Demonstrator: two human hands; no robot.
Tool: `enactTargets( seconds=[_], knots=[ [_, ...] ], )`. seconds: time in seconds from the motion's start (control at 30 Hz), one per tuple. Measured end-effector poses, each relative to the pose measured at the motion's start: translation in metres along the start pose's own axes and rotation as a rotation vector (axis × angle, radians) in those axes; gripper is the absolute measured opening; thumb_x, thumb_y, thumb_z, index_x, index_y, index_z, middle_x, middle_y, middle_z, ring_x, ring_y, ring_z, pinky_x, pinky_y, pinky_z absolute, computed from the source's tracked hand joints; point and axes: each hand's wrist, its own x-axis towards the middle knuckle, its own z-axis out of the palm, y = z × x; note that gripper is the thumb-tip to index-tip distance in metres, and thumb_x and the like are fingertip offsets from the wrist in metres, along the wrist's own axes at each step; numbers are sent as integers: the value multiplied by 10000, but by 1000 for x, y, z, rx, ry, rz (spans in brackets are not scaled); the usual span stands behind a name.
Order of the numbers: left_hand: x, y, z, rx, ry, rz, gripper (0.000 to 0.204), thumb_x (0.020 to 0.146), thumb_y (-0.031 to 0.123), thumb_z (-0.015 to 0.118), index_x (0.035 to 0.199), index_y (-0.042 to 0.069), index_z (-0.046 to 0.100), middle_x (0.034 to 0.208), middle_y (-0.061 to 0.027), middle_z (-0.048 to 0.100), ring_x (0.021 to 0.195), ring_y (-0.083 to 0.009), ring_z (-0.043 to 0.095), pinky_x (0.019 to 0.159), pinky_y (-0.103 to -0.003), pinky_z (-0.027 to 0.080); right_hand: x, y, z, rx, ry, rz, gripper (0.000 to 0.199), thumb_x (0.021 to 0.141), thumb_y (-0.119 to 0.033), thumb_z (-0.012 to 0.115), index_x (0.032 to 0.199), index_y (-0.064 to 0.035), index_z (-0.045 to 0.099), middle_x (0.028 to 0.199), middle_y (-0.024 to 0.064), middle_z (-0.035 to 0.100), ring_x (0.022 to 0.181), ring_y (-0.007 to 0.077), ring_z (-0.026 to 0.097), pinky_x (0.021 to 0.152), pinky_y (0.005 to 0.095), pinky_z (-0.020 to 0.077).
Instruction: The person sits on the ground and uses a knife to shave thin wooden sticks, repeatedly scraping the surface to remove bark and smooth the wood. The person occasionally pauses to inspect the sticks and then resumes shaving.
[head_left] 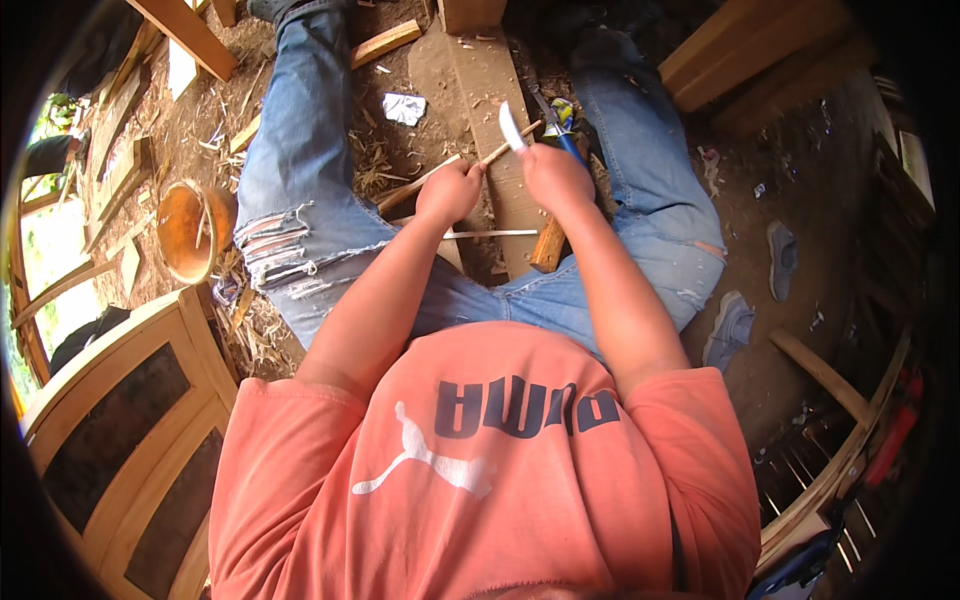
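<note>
Between my spread knees, my left hand (pixel 450 190) is closed around a thin wooden stick (pixel 404 192). The stick slants up to the right, and its far end passes close by the knife. My right hand (pixel 556 180) grips a knife whose pale, curved blade (pixel 511 128) points up and away from me. The knife's handle is hidden in my fist. Under both hands lies a long wooden board (pixel 492 95). A thin pale strip (pixel 500 234) crosses it nearer my lap. Beside my right wrist rests a thick wooden handle (pixel 547 247); its other end is hidden.
A blue-handled tool (pixel 572 149) lies beyond my right hand. An orange-brown bucket (pixel 190 232) stands left of my knee. Shavings and a crumpled wrapper (pixel 404 108) litter the dirt floor. A wooden chair-like frame (pixel 135 400) is at lower left; loose shoes (pixel 731 330) lie right.
</note>
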Motion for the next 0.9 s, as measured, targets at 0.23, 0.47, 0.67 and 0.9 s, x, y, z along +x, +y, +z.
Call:
enactTargets(
  seconds=[0.23,0.47,0.67,0.9],
  knots=[
    [4,0,-1,-39,-24,-9,495,1062,493,539,1140,51,747,1037,-211,753,970,-381,723,892,-479,547,3,-5,3,-54,-26,-49,440,1100,-419,464,1070,-82,745,1041,207,763,1009,428,724,859,570,553],
    [-9,15,-7,52,7,34,437,1070,442,519,1189,89,748,1178,-226,742,1132,-432,688,972,-517,537,7,2,2,-4,-43,-52,419,1096,-409,475,1068,-92,747,1010,191,769,965,427,733,847,558,561],
    [-7,12,-4,69,31,80,392,1073,395,519,1147,78,737,1131,-240,735,1105,-445,683,954,-537,535,8,1,9,-45,-58,-52,394,1078,-421,499,1116,-115,745,1015,196,769,980,413,738,875,557,564],
    [-10,13,-4,37,33,69,390,1075,403,507,1154,90,726,1188,-207,734,1151,-419,674,973,-524,531,1,4,1,-129,-43,-86,337,1069,-393,533,1131,-139,746,1003,196,758,949,424,723,809,557,552]
  ],
)
